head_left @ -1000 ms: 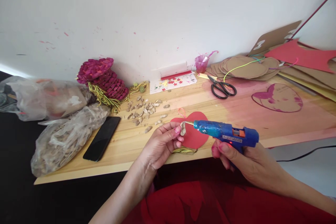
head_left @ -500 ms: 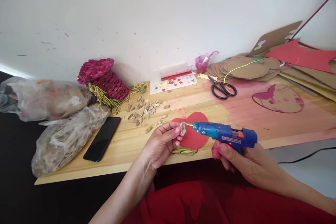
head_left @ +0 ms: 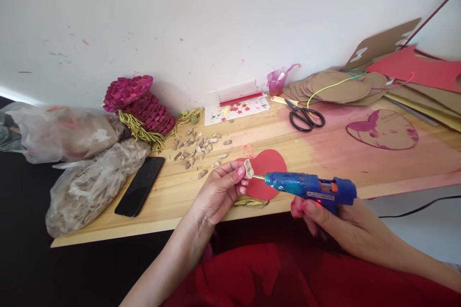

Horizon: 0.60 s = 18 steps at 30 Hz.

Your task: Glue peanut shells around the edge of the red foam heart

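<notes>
My left hand (head_left: 219, 192) pinches a small pale peanut shell (head_left: 248, 168) between thumb and fingertips, just above the near edge of the wooden table (head_left: 324, 153). My right hand (head_left: 334, 223) grips a blue glue gun (head_left: 311, 187), its nozzle pointing left and ending just below the shell. A red paper heart (head_left: 268, 165) lies on the table under both, with a bit of yellow-green thread (head_left: 248, 203) at its near edge.
Loose shells (head_left: 198, 148) are scattered behind the heart. A black phone (head_left: 140, 185) and two plastic bags (head_left: 86, 177) lie at the left, beside a magenta shell ornament (head_left: 140, 105). Black scissors (head_left: 306, 117), cardboard shapes (head_left: 382, 129) and a pink cup (head_left: 275, 84) sit at the right.
My left hand has lifted the shell slightly up off the nozzle; the glue gun has dropped a little lower. The view has tilted slightly.
</notes>
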Tool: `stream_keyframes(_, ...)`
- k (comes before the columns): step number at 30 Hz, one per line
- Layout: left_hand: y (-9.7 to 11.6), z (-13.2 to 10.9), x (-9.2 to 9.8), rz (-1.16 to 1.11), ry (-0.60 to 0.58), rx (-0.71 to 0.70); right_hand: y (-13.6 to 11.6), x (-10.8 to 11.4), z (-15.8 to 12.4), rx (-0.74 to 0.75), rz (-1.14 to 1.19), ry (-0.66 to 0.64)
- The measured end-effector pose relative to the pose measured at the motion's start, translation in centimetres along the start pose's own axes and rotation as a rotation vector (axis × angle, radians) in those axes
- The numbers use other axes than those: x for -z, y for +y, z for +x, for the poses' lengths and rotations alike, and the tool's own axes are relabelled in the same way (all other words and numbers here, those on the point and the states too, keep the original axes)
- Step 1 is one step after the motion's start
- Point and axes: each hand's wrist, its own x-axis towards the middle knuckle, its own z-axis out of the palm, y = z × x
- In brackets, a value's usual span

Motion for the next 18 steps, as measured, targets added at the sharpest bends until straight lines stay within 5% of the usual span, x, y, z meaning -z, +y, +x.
stream_keyframes(18,-0.37,-0.18,0.10,0.009,0.000,-0.039,-0.73,-0.42,0.15,0.023,0.048,-0.005)
